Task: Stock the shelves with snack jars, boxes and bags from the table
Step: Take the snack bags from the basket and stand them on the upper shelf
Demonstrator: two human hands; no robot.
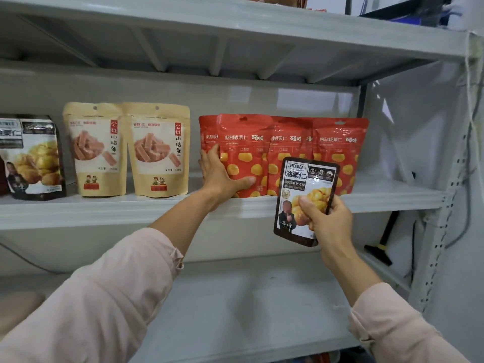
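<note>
"While the right hand (327, 218) pinches the glossy black foil chestnut pouch (306, 184) in front of the grey metal middle shelf (104, 210), how does it sit?"
"Upright, long axis vertical, top leaning slightly right, thumb on its face, fingers behind; it reads 油栗仁."
"And the left hand (220, 176)?"
"Thumb and fingers clamp one of four red plastic pouches (337, 153), marked 熟制板栗仁 百草味. Beside them stand two tan paper pouches (157, 150), 山楂条, and one more black pouch (31, 158)."

The grey shelf (104, 208) carries a row of upright snack bags. From left: a dark bag (31, 158), two tan bags (95, 150) touching, then overlapping red bags (337, 153) at right.
</note>
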